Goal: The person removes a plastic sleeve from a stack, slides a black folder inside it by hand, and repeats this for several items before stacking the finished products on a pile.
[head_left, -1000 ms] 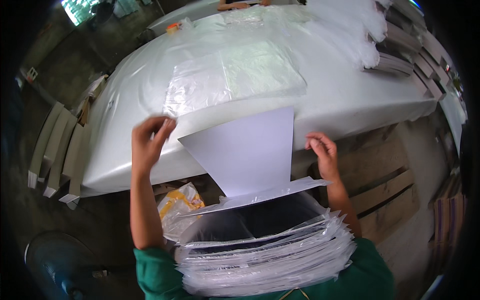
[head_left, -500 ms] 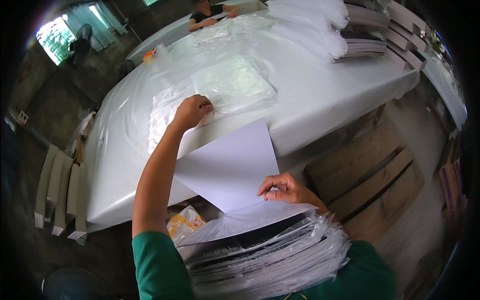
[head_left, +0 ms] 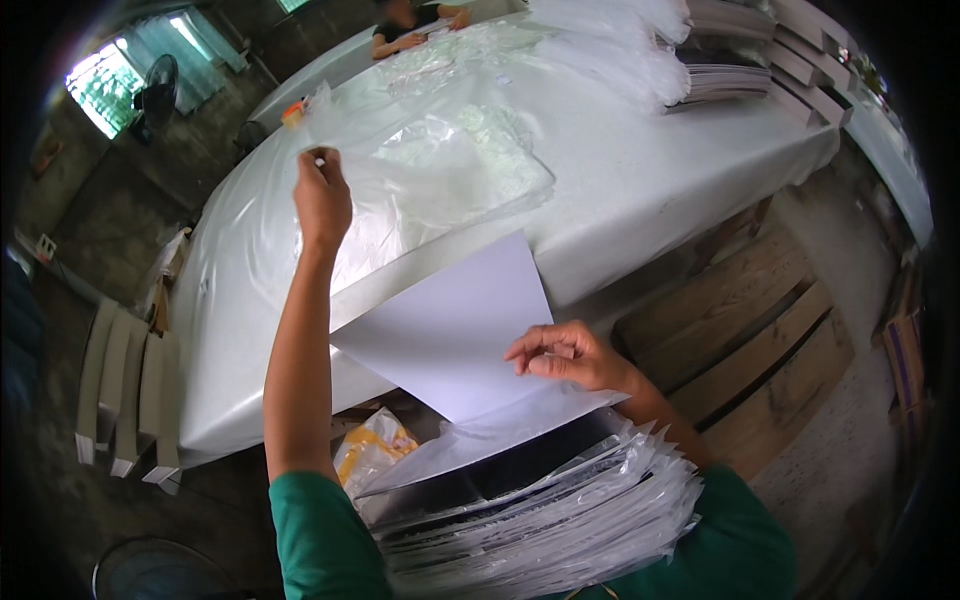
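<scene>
My left hand (head_left: 323, 195) is raised over the table's near left part, its fingertips pinched on a clear plastic bag (head_left: 360, 215). Part of that bag is hidden behind the hand and forearm. A flat pile of clear plastic bags (head_left: 470, 165) lies to the right of it. My right hand (head_left: 568, 357) hovers at or rests on the right side of a large white sheet (head_left: 450, 330), its fingers loosely curled and a little apart. The lower end of the sheet lies in a clear sleeve. Below, against my body, rests a thick stack of dark sheets in clear sleeves (head_left: 540, 510).
White plastic covers the big table (head_left: 640, 220). Stacked boards and sleeves (head_left: 725, 80) stand at the far right, white slabs (head_left: 125, 390) at the left. A wooden pallet (head_left: 740, 340) lies on the floor. Another person (head_left: 410, 30) sits across the table.
My left hand has moved left and away from me, drawing plastic off the pile. My right hand has shifted slightly up and left, its fingers still curled.
</scene>
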Action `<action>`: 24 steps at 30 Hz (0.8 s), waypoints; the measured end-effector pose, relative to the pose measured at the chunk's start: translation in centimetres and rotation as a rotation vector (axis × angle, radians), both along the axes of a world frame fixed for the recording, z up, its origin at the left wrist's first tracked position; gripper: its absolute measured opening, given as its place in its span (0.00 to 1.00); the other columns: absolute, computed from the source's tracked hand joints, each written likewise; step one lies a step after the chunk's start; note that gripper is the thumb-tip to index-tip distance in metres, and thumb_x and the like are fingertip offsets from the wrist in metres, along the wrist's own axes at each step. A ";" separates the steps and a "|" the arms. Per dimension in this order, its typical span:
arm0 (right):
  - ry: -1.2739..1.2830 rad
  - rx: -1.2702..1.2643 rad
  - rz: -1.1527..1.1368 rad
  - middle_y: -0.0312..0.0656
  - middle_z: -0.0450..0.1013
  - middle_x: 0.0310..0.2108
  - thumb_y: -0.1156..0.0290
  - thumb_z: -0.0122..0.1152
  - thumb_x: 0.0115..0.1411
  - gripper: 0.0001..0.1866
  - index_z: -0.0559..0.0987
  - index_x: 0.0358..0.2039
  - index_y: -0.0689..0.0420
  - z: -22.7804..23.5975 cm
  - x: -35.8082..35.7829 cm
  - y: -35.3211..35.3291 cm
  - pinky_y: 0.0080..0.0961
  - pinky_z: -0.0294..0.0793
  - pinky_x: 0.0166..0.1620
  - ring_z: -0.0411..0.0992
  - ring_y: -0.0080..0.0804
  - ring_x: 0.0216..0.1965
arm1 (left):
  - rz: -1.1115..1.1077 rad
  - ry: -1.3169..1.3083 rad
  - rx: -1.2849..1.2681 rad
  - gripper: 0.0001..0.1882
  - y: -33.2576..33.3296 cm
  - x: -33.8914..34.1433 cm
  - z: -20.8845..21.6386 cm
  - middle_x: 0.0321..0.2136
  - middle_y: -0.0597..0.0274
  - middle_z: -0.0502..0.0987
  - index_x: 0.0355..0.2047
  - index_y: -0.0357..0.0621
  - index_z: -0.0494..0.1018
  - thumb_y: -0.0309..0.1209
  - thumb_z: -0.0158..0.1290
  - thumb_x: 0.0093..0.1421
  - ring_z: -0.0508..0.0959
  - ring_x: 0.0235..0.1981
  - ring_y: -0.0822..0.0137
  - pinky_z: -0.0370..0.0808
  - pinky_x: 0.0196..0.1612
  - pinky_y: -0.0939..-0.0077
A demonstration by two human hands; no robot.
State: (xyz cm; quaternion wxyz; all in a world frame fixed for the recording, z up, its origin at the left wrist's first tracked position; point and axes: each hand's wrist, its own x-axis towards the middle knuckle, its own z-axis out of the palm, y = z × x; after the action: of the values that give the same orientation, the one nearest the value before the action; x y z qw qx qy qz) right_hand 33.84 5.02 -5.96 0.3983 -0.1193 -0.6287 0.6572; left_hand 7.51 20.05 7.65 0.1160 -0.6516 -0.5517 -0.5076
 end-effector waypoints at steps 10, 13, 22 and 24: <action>0.420 -0.325 0.104 0.39 0.67 0.43 0.61 0.53 0.56 0.23 0.66 0.48 0.61 5.4 -2.3 1.0 0.22 0.63 0.46 0.65 0.22 0.44 | -0.526 0.291 -0.341 0.08 -20.2 9.5 -5.2 0.12 0.62 0.68 0.30 0.44 0.65 0.27 0.52 0.50 0.71 0.12 0.63 0.65 0.13 0.72; 0.358 -0.368 -0.058 0.39 0.70 0.38 0.63 0.54 0.55 0.20 0.69 0.45 0.60 3.1 -1.8 1.9 0.23 0.67 0.42 0.66 0.22 0.41 | -0.605 0.222 -0.607 0.09 -20.6 9.0 -8.5 0.19 0.57 0.73 0.31 0.41 0.64 0.23 0.52 0.50 0.73 0.15 0.62 0.67 0.17 0.73; 0.105 -0.258 -0.007 0.38 0.70 0.34 0.69 0.57 0.53 0.15 0.72 0.40 0.62 2.6 -2.0 0.4 0.14 0.67 0.37 0.66 0.20 0.34 | -0.809 0.043 -0.781 0.09 -21.2 10.1 -11.1 0.20 0.54 0.72 0.32 0.41 0.63 0.27 0.51 0.51 0.74 0.22 0.55 0.69 0.24 0.68; 0.085 -0.353 -0.056 0.38 0.68 0.31 0.70 0.55 0.53 0.14 0.72 0.39 0.64 2.2 -1.6 0.6 0.17 0.67 0.37 0.65 0.21 0.33 | -0.852 0.039 -0.840 0.09 -21.1 9.9 -10.8 0.20 0.54 0.72 0.32 0.42 0.64 0.28 0.51 0.52 0.74 0.22 0.55 0.69 0.25 0.67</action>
State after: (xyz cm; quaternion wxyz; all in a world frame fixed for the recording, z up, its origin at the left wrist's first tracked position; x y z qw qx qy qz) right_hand 32.24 5.63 -3.74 0.4153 -0.1768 -0.4828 0.7504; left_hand 17.42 -1.06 -3.11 -0.3552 -0.8149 -0.3928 -0.2357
